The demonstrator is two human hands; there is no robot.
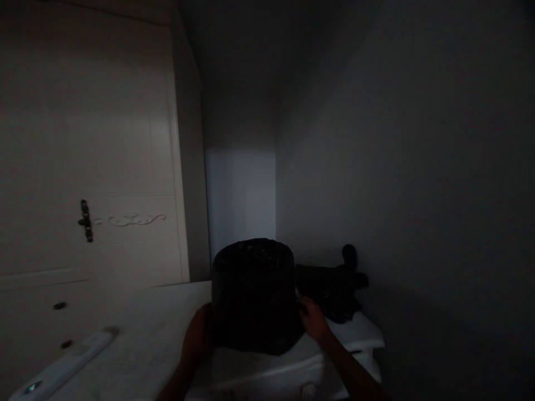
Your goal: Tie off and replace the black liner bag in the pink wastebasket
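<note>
White elongated object [62, 367] lies on the left of the worktop [146, 323]. Left hand [198, 334] is against the left side of a bin-shaped thing covered in black plastic [254, 298], upright near the front edge. Right hand [311, 316] is at its right side, fingers bent; too dark to tell if either hand pinches the plastic. Crumpled black bag [330, 289] lies just beside it, right, near the grey wall [401, 167].

The bin liner [254, 301] is black, the tabletop [154, 323] whitish, the wardrobe [129, 139] cream with scrollwork
</note>
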